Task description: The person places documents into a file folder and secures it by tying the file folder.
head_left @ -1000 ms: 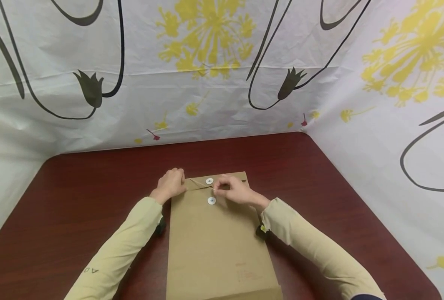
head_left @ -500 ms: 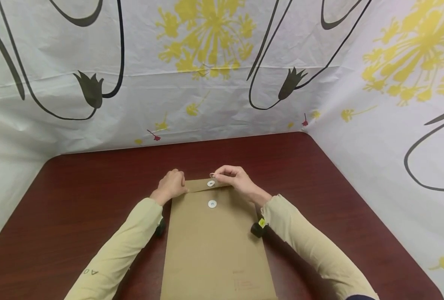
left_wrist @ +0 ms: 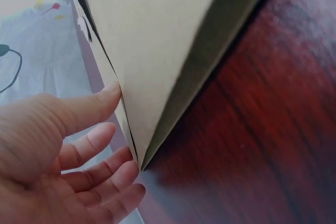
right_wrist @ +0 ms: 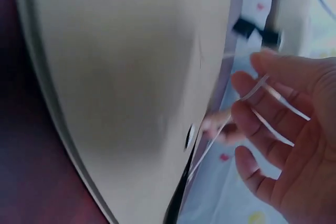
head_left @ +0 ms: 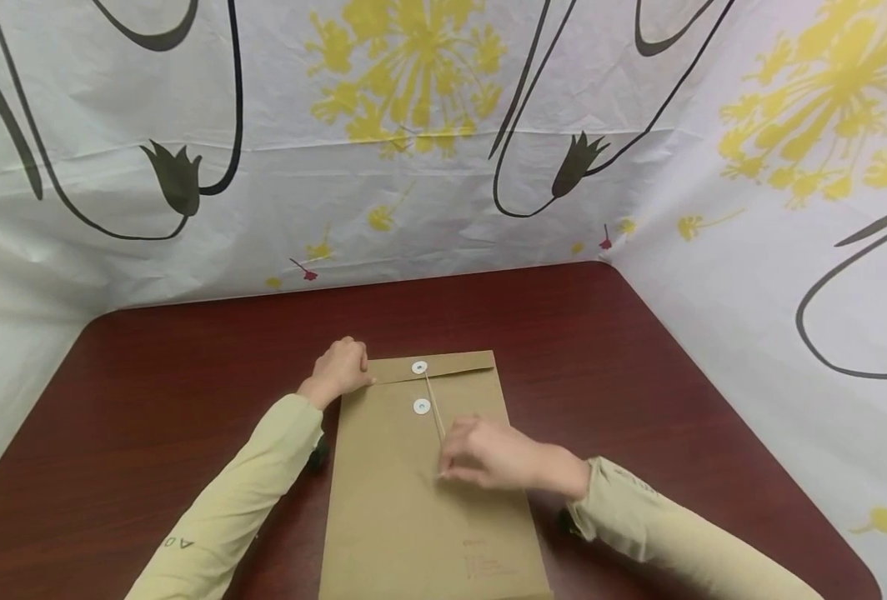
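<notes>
A brown paper document envelope (head_left: pixel 406 517) lies on the table, its flap (head_left: pixel 454 365) folded down at the far end. One white button disc (head_left: pixel 419 367) sits on the flap and another white disc (head_left: pixel 422 407) on the body below. My left hand (head_left: pixel 338 367) holds the far left corner; in the left wrist view its thumb (left_wrist: pixel 97 109) presses the flap, with the fingers at the edge. My right hand (head_left: pixel 492 454) pinches the loose string (head_left: pixel 436 408), which stretches from the flap disc past the lower one. The right wrist view shows the string (right_wrist: pixel 210 144) running to the fingers.
Dark red wood table (head_left: pixel 211 358) surrounds the envelope. A white floral sheet (head_left: pixel 383 108) hangs behind and along the sides. Dark wrist-worn devices show under both sleeves, one beneath the left sleeve (head_left: pixel 248 467). Faint red print (head_left: pixel 488 560) marks the envelope's lower right.
My right hand has gone from beside the flap disc, up over the far edge, then down toward me, drawing the string out straight. The left hand stays at the corner.
</notes>
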Demonstrator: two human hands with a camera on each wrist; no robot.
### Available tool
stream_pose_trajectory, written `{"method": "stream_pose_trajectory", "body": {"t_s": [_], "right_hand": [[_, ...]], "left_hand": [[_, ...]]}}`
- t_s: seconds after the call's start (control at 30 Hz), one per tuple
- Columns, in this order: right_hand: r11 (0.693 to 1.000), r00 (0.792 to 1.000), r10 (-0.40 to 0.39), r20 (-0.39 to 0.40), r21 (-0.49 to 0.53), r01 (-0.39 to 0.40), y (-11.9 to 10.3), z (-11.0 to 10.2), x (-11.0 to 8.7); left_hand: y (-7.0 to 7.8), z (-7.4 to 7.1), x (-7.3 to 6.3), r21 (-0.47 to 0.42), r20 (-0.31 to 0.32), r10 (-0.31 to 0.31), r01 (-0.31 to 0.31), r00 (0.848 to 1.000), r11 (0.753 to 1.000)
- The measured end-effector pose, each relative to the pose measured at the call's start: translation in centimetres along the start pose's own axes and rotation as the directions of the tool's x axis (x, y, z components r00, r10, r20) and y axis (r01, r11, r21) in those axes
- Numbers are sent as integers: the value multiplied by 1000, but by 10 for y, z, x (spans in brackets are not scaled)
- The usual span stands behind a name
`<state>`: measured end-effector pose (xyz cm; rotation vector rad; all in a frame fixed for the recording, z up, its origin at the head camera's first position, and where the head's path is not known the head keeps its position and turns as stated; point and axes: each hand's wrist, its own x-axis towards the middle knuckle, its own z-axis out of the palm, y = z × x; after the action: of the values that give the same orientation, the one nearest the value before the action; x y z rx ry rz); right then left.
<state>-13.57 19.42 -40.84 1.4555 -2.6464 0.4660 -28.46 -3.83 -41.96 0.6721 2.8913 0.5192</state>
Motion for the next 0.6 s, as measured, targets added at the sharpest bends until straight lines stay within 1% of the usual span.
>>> {"method": "stream_pose_trajectory", "body": {"t_s": [0.07, 0.23, 0.3, 0.33, 0.4, 0.47, 0.5, 0.53, 0.57, 0.6], "right_hand": [[999, 1000, -16, 3, -50, 16, -12, 1, -10], [983, 995, -95, -9, -157, 93, -42, 5, -31], [979, 992, -120, -22, -170, 115, -53, 6, -39], [981, 992, -124, -23, -154, 119, -58, 7, -44], [989, 992, -124, -21, -88, 122, -67, 8, -53], [995, 997, -83, -10, 61, 83, -77, 12, -62], [989, 999, -35, -13, 146, 36, -83, 15, -67], [963, 999, 36, 10, 267, -38, -90, 18, -72], [908, 992, 118, 43, 400, -125, -96, 22, -78], [873, 986, 161, 51, 459, -166, -100, 24, -80]], "left_hand": [[1, 0, 1, 6, 8, 0, 0, 1000, 1000], [4, -2, 5, 20, 36, -6, 5, 999, 1000], [4, -3, 7, 19, 49, -2, 1, 999, 1000], [4, -3, 8, 21, 57, 1, -2, 998, 1000], [3, -4, 10, 21, 74, 9, -10, 997, 1000], [2, -5, 12, 21, 95, 15, -17, 995, 1000], [1, -5, 13, 20, 106, 17, -19, 994, 1000], [1, -6, 13, 17, 115, 24, -26, 993, 1000], [1, -7, 13, 12, 122, 30, -32, 992, 999], [0, -7, 14, 6, 127, 38, -39, 991, 999]]}}
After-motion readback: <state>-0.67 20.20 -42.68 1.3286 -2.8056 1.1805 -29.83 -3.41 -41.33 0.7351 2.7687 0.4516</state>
